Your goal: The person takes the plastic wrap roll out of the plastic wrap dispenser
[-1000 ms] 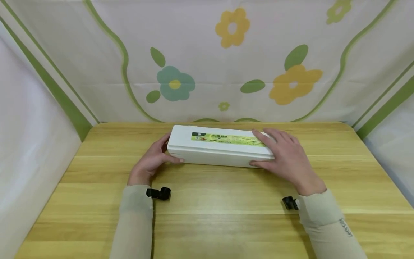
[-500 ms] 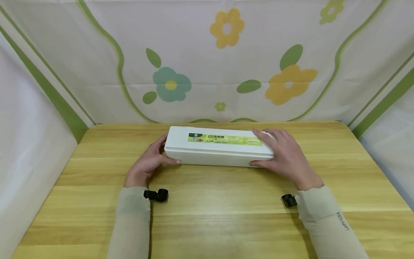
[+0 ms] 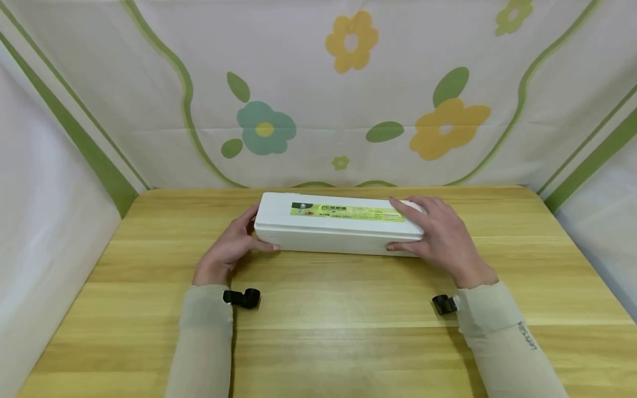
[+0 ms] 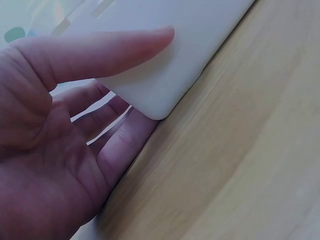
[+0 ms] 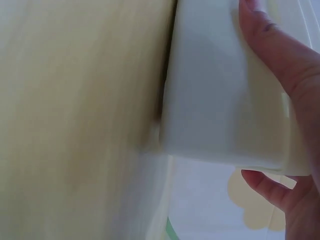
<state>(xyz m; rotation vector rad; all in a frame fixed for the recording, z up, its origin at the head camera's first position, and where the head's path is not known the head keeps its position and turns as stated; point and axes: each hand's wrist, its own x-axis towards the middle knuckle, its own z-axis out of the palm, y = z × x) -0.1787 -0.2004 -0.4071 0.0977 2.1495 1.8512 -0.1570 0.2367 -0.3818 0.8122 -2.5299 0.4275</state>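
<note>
A long white cling film box [image 3: 328, 241] with a green and yellow label [image 3: 348, 213] on its lid lies crosswise on the wooden table. My left hand [image 3: 229, 247] holds its left end, thumb along the front face and the other fingers round behind the end. At the opposite end, my right hand [image 3: 444, 239] grips the box with its thumb on the front and a finger over the lid. In the left wrist view, the box's lower corner [image 4: 159, 107] sits close over the tabletop beside the little finger. The lid seam is closed along the front.
The wooden table [image 3: 318, 342] stretches out in front of the box and to both sides. Behind its far edge hangs a white flowered cloth [image 3: 318, 99]. Small black wrist cameras [image 3: 244, 298] sit at the cuffs of both pale sleeves.
The head view has shifted slightly. Both hands keep their hold at the two ends, and the right thumb lies a little higher on the front face. The box stays in about the same place.
</note>
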